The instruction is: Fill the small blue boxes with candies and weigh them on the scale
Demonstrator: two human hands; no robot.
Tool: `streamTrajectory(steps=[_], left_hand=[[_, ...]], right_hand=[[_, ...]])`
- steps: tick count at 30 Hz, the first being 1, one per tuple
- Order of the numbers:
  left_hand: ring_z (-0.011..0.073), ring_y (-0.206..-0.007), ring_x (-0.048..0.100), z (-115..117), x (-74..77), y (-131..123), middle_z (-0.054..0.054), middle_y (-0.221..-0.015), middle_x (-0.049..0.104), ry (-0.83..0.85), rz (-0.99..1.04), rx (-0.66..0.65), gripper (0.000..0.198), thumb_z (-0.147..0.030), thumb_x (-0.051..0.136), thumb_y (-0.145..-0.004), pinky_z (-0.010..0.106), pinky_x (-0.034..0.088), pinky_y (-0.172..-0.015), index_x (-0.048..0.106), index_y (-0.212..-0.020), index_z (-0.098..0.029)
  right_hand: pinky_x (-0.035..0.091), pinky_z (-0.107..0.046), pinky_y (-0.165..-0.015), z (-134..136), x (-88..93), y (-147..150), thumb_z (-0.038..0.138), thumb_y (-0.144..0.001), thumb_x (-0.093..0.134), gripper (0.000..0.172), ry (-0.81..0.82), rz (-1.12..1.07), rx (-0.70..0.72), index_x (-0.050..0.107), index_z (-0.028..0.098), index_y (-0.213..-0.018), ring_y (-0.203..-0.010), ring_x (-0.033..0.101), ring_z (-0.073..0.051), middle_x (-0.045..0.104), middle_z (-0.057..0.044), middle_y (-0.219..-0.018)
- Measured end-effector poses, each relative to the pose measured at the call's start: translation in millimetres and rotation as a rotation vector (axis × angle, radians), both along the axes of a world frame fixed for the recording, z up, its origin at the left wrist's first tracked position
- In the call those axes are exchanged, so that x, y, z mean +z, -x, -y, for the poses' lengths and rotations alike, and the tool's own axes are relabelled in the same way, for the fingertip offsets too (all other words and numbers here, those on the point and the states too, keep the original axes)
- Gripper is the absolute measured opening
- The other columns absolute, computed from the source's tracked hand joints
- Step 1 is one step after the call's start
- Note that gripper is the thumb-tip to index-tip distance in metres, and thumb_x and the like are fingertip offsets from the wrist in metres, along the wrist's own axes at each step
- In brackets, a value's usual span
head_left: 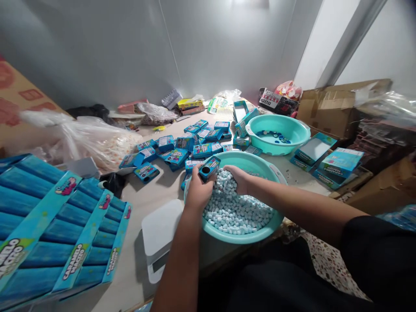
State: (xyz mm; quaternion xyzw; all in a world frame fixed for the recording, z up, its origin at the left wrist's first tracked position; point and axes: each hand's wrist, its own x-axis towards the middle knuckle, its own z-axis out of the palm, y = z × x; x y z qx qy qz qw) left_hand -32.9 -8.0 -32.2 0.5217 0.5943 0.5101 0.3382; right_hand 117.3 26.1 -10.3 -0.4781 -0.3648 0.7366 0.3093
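Blue candy tin (212,164) in the left hand (199,190), above the teal basin's (242,238) left side.
Fingers close round it, hole upward, long axis slanting away rightward; the right hand (238,180), half-curled, cups pale candies (238,212). Rim nears the table edge; white scale (164,227) sits close left.
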Motion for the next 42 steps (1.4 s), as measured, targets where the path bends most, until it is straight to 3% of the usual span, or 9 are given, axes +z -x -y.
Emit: streamTrajectory(steps=[9,14,21,27,31,35,42], left_hand=[[0.0287,-0.107,0.067,1.6,4.1,-1.3,0.009,-0.111,0.071,-0.021,0.009,0.053,0.047,-0.032,0.075,-0.072,0.043,0.048,-0.098,0.061,-0.116,-0.026],[0.0295,-0.102,0.066,4.3,9.6,-1.9,0.007,-0.103,0.073,-0.002,-0.019,-0.052,0.045,-0.026,0.077,-0.067,0.043,0.047,-0.098,0.065,-0.111,-0.026],[0.0251,-0.083,0.066,4.8,15.3,-5.0,0.002,-0.089,0.071,0.031,-0.119,-0.189,0.031,-0.024,0.074,-0.069,0.034,0.049,-0.077,0.067,-0.098,-0.024],[0.0235,-0.084,0.064,4.3,11.7,-4.3,0.002,-0.089,0.069,-0.074,-0.103,-0.301,0.027,-0.021,0.069,-0.071,0.033,0.048,-0.074,0.065,-0.097,-0.023],[0.0208,-0.075,0.064,9.3,10.9,-6.0,0.001,-0.083,0.069,-0.127,-0.065,-0.289,0.028,-0.017,0.065,-0.071,0.030,0.049,-0.063,0.065,-0.098,-0.023],[0.0187,-0.071,0.065,13.3,14.2,-6.2,0.000,-0.080,0.070,-0.252,-0.062,-0.239,0.028,-0.012,0.064,-0.068,0.027,0.049,-0.059,0.066,-0.093,-0.024],[0.0190,-0.066,0.064,11.4,10.4,-6.9,-0.001,-0.076,0.069,-0.182,-0.018,-0.223,0.037,-0.010,0.066,-0.063,0.026,0.046,-0.054,0.063,-0.099,-0.022]], right_hand=[[0.053,-0.027,-0.050,-9.3,18.3,-14.8,0.030,-0.087,0.043,0.017,0.090,-0.298,-0.140,0.056,0.019,-0.088,-0.058,0.063,-0.018,0.065,-0.005,-0.065],[0.051,-0.017,-0.049,-18.7,32.1,-23.3,0.030,-0.089,0.041,0.017,0.017,-0.439,-0.292,0.054,0.019,-0.087,-0.064,0.065,-0.013,0.065,-0.003,-0.068],[0.051,-0.016,-0.046,-27.0,49.6,-10.8,0.032,-0.091,0.041,0.016,-0.029,-0.608,-0.497,0.052,0.020,-0.086,-0.060,0.063,-0.012,0.062,-0.002,-0.066],[0.050,-0.016,-0.048,-29.2,60.9,16.0,0.031,-0.090,0.043,0.015,-0.062,-0.637,-0.391,0.052,0.020,-0.085,-0.063,0.063,-0.011,0.061,-0.001,-0.066],[0.049,-0.016,-0.051,-22.4,57.6,22.4,0.031,-0.089,0.046,0.013,-0.117,-0.571,-0.327,0.051,0.020,-0.083,-0.062,0.062,-0.009,0.060,0.001,-0.066],[0.047,-0.015,-0.054,-16.5,52.3,24.4,0.035,-0.087,0.044,0.016,-0.281,-0.448,-0.250,0.048,0.021,-0.082,-0.065,0.060,-0.008,0.056,0.001,-0.069],[0.046,-0.022,-0.055,-8.8,45.4,30.7,0.039,-0.080,0.048,0.018,-0.425,-0.356,-0.244,0.047,0.022,-0.080,-0.066,0.059,-0.011,0.053,0.000,-0.069]])
